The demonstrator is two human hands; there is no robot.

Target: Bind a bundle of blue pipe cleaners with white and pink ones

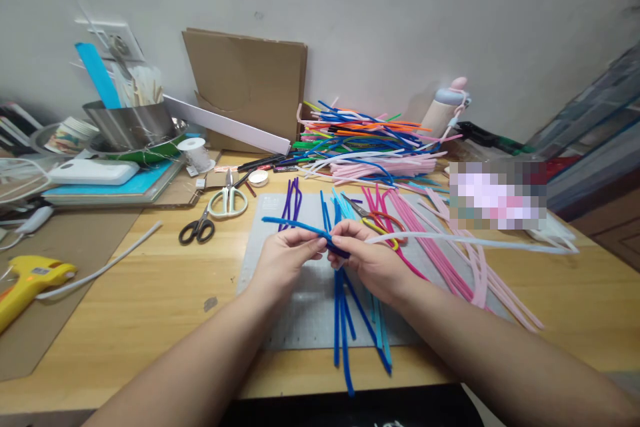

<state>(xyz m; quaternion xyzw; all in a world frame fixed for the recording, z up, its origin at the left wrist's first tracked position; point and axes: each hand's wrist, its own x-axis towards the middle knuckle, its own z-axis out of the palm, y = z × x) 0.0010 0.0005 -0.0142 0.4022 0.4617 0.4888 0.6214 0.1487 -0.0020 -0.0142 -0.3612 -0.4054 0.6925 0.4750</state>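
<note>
Both hands meet above the grey cutting mat (300, 307). My left hand (295, 250) is closed in a pinch on a blue pipe cleaner (287, 221), whose free end points left. Against it, the fingers of my right hand (363, 250) are closed on the same blue piece, which looks dark and doubled between the fingertips. A white pipe cleaner (465, 237) runs from my right hand out to the right; its near end is hidden by the fingers. Loose blue pipe cleaners (344, 333) lie beneath the hands, beside light blue ones (383, 330).
Pink pipe cleaners (440, 253), purple ones (290, 203) and orange-yellow scissors (383, 221) lie on the mat. Behind are a mixed pile (370, 140), white-handled scissors (228, 200) and black-handled scissors (197, 229). A yellow glue gun (35, 280) rests at left, a bottle (445, 107) at back right.
</note>
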